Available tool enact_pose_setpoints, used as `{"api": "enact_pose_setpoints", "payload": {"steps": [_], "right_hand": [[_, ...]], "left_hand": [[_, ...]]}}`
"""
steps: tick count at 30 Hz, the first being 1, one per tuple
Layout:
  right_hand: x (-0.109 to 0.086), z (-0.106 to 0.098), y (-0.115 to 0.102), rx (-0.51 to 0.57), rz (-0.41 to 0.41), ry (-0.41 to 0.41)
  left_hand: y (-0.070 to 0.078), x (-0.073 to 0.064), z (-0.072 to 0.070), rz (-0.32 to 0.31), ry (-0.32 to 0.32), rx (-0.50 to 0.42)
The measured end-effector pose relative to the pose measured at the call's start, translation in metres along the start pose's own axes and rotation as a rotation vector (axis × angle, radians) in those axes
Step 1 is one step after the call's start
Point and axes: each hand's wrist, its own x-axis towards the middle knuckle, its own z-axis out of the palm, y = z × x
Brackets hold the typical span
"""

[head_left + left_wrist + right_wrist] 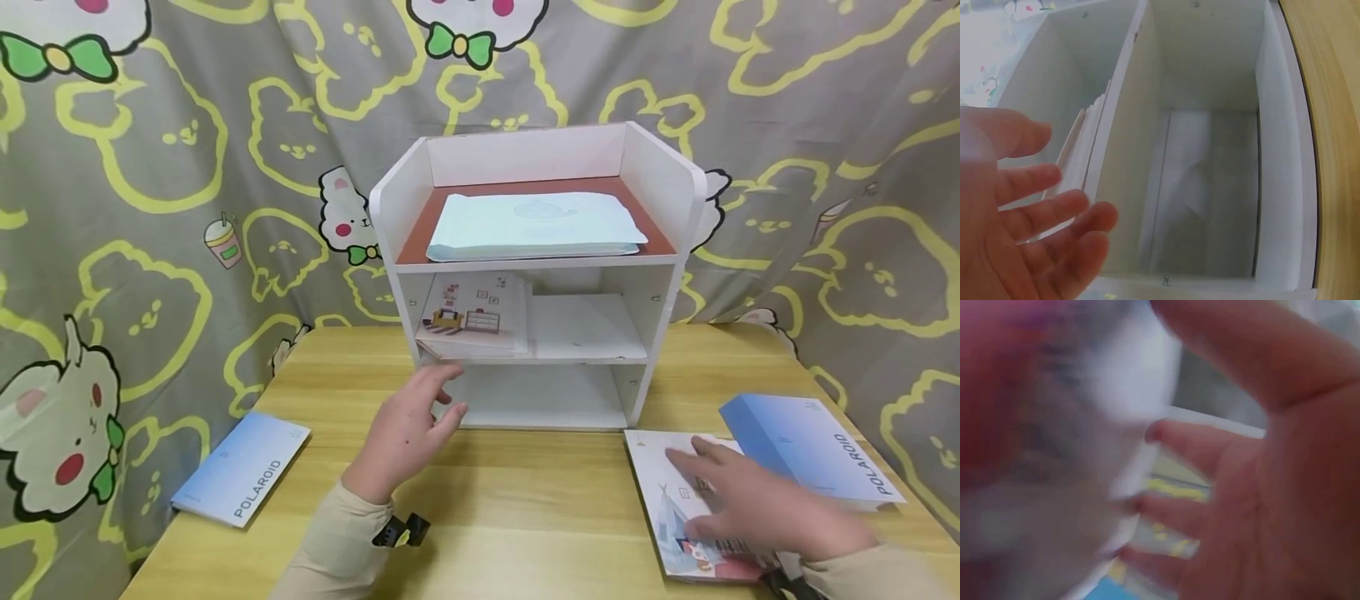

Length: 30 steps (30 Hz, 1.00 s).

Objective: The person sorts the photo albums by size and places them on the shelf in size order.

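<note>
My left hand [408, 429] hovers before the left side of a small white shelf unit [633, 379], its fingers loosely bent and holding nothing. In the left wrist view the same hand [1041, 206] is beside the middle compartment, near the edges of the stacked booklets. At the right, my right hand [757, 500] lies over an illustrated booklet [663, 492] on the table, fingers spread. Up close in the right wrist view, the fingertips [1155, 431] meet the blurred booklet [1041, 487]; how firmly they touch cannot be told.
A pale blue soft packet [536, 225] lies on the unit's top, and booklets [476, 317] lie on its middle shelf. One blue-white POLAROID box [243, 467] lies at the left of the table [525, 517], another POLAROID box [813, 446] at the right. A patterned curtain [225, 108] hangs behind.
</note>
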Motion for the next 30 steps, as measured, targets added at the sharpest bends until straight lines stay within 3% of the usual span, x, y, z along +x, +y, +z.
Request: {"api": "enact_pose_setpoints", "payload": {"steps": [7,13,21,30], "right_hand": [[0.000,0.011,0.002,-0.017,-0.014,-0.009],[0.004,0.015,-0.010,-0.002,-0.031,-0.021],[0.028,0.022,-0.047,0.033,-0.079,-0.077],[0.059,0.039,-0.102,-0.068,-0.083,-0.102]], "left_hand": [[-0.001,-0.002,0.005,-0.093,-0.124,-0.057],[-0.003,-0.002,0.011,-0.118,-0.193,-0.105],[-0.004,-0.002,0.019,-0.148,-0.313,-0.139],[-0.005,-0.006,0.030,-0.147,-0.438,-0.135]]}}
